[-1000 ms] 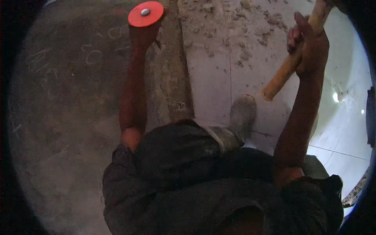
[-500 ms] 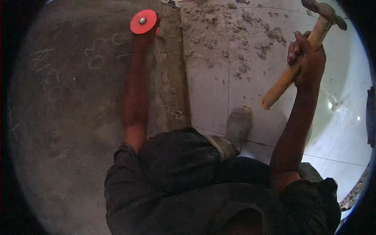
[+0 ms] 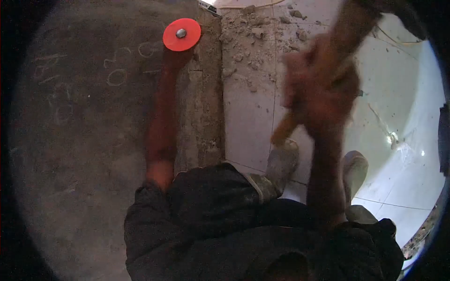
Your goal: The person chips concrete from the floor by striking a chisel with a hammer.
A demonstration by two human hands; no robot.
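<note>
My left hand (image 3: pixel 179 60), largely hidden under a round red hand guard, is closed around a chisel (image 3: pixel 181 33). Only the guard and the metal striking head at its centre show clearly; the blade is out of sight. It is at the chipped edge strip (image 3: pixel 210 107) of a dark concrete surface (image 3: pixel 93 154). My right hand (image 3: pixel 323 86), smeared by motion, grips the wooden handle of a hammer (image 3: pixel 354 28). The hammer is raised to the right of the chisel, its head blurred at the upper right.
Chalk marks (image 3: pixel 115 68) are on the dark surface. Broken rubble (image 3: pixel 253 42) lies along the edge on pale floor tiles (image 3: pixel 248 122). A thin cable (image 3: pixel 255 6) runs at the top. My boots (image 3: pixel 282 161) stand on the tiles, and light glares off the floor at right.
My right hand has swung the hammer leftward and closer to the camera, blurring it. The red guard sits slightly further right and lower in view. My left hand keeps its grip.
</note>
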